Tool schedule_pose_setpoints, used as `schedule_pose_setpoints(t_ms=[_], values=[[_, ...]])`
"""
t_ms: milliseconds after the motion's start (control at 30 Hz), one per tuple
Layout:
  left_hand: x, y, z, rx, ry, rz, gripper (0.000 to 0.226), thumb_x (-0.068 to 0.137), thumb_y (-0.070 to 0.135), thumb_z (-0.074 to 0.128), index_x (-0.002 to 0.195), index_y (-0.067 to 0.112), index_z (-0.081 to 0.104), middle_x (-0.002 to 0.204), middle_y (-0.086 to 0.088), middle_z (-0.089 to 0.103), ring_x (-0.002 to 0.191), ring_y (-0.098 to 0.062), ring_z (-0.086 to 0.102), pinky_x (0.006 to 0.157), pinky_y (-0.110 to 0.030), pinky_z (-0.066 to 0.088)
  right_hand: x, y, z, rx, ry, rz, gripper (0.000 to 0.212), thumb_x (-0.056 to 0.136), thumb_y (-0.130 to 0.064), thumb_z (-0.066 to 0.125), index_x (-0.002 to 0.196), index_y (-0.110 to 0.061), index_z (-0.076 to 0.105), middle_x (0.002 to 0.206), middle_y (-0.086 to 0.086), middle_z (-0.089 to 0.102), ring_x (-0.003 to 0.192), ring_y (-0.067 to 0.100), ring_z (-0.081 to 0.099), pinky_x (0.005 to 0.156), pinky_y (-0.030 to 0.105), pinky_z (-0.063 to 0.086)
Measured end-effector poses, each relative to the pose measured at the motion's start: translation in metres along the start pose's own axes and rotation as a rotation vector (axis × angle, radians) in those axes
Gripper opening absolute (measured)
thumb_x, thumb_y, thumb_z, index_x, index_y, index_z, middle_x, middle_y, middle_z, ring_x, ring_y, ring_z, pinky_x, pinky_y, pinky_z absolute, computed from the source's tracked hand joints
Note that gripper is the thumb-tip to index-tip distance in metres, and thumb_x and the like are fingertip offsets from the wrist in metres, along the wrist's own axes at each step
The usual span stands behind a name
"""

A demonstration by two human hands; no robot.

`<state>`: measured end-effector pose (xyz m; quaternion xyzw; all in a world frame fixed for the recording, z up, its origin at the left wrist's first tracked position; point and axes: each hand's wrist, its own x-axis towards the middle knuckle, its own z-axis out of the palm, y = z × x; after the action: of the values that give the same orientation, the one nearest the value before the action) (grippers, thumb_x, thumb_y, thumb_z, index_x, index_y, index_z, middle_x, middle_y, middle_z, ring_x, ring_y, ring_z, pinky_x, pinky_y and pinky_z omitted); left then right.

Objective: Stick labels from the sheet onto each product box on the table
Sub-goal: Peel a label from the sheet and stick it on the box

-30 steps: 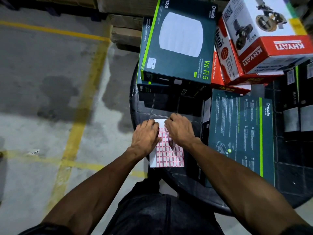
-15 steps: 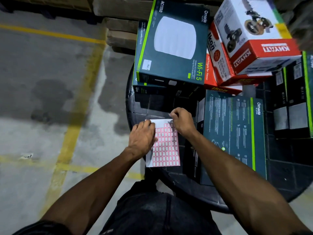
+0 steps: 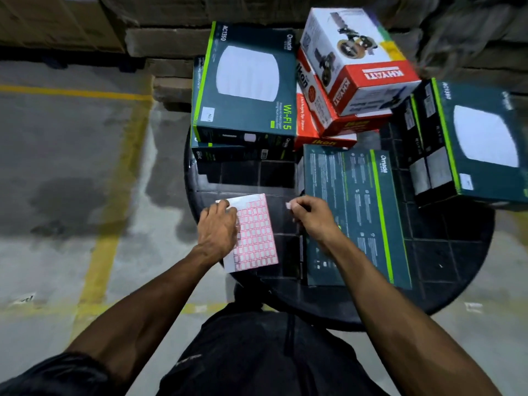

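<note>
Label sheet [image 3: 253,234] lies flat on near-left part of round black table [image 3: 457,267], red-framed labels in grid. Left hand [image 3: 218,228] presses on sheet's left side, fingers laid flat. Right hand [image 3: 313,217] is just right of sheet, above table, pinching one small white label [image 3: 288,205] between thumb and fingertip. Dark teal box [image 3: 357,215] lies flat under right wrist. Far left: Wi-Fi 5 box [image 3: 245,84] on stack, small sticker on its corner. Red-white boxes [image 3: 354,72] far centre; another teal box [image 3: 480,144] at right.

Label sheet [image 3: 251,232] on table [image 3: 457,270], left of flat box [image 3: 368,212]; stacked boxes [image 3: 245,90] behind.
</note>
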<state>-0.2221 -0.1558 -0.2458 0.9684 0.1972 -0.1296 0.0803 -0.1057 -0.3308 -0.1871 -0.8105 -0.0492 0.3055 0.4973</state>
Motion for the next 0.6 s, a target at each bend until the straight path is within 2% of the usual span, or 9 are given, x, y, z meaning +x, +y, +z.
schedule_pose_setpoints(t_ms=[100, 200, 300, 367, 433, 500, 600], values=[[-0.009, 0.017, -0.006, -0.009, 0.052, 0.007, 0.045, 0.092, 0.032, 0.060, 0.131, 0.012, 0.052, 0.137, -0.010, 0.047, 0.123, -0.029, 0.044, 0.100, -0.041, 0.035, -0.016, 0.016, -0.032, -0.004, 0.035, -0.063, 0.016, 0.097, -0.008, 0.056, 0.083, -0.010, 0.063, 0.070, 0.004, 0.057, 0.060, 0.013, 0.048, 0.054, 0.023, 0.041], [-0.026, 0.048, -0.010, -0.059, 0.101, 0.069, 0.041, 0.089, 0.028, 0.062, 0.125, 0.009, 0.058, 0.130, -0.012, 0.054, 0.115, -0.033, 0.050, 0.093, -0.045, 0.040, -0.034, 0.042, -0.070, -0.106, 0.076, -0.140, 0.013, 0.096, -0.005, 0.056, 0.087, -0.008, 0.064, 0.070, 0.002, 0.057, 0.063, 0.011, 0.049, 0.055, 0.016, 0.042], [-0.050, 0.090, -0.004, -0.173, 0.149, 0.155, 0.036, 0.088, 0.024, 0.062, 0.121, 0.008, 0.061, 0.126, -0.012, 0.056, 0.114, -0.034, 0.051, 0.090, -0.044, 0.043, -0.049, 0.076, -0.109, -0.346, 0.114, -0.233, 0.014, 0.094, -0.008, 0.058, 0.082, -0.011, 0.064, 0.075, 0.004, 0.061, 0.073, 0.018, 0.055, 0.066, 0.027, 0.039], [-0.066, 0.119, 0.002, -0.210, 0.172, 0.231, 0.035, 0.090, 0.025, 0.060, 0.120, 0.007, 0.060, 0.125, -0.013, 0.056, 0.113, -0.032, 0.051, 0.090, -0.042, 0.045, -0.060, 0.097, -0.131, -0.430, 0.121, -0.255, 0.016, 0.094, -0.006, 0.058, 0.080, -0.004, 0.065, 0.082, 0.013, 0.065, 0.083, 0.026, 0.059, 0.071, 0.031, 0.037], [-0.079, 0.144, 0.008, -0.203, 0.188, 0.307, 0.038, 0.092, 0.030, 0.054, 0.120, 0.007, 0.059, 0.124, -0.013, 0.056, 0.113, -0.030, 0.052, 0.091, -0.041, 0.045, -0.072, 0.114, -0.148, -0.524, 0.102, -0.284, 0.017, 0.095, -0.007, 0.056, 0.083, 0.000, 0.065, 0.089, 0.016, 0.065, 0.089, 0.031, 0.058, 0.072, 0.032, 0.034], [-0.088, 0.164, 0.014, -0.204, 0.179, 0.337, 0.046, 0.091, 0.037, 0.044, 0.123, 0.008, 0.058, 0.126, -0.012, 0.056, 0.117, -0.030, 0.052, 0.098, -0.041, 0.046, -0.084, 0.129, -0.162, -0.602, 0.082, -0.297, 0.015, 0.097, -0.013, 0.053, 0.089, -0.007, 0.065, 0.094, 0.009, 0.063, 0.093, 0.027, 0.057, 0.073, 0.031, 0.036], [-0.099, 0.186, 0.025, -0.174, 0.150, 0.316, 0.050, 0.092, 0.039, 0.046, 0.131, 0.009, 0.054, 0.135, -0.012, 0.052, 0.129, -0.031, 0.046, 0.108, -0.041, 0.039, -0.097, 0.147, -0.176, -0.674, 0.031, -0.334, 0.014, 0.099, -0.019, 0.051, 0.096, -0.014, 0.064, 0.100, 0.003, 0.060, 0.096, 0.026, 0.056, 0.076, 0.033, 0.040]])
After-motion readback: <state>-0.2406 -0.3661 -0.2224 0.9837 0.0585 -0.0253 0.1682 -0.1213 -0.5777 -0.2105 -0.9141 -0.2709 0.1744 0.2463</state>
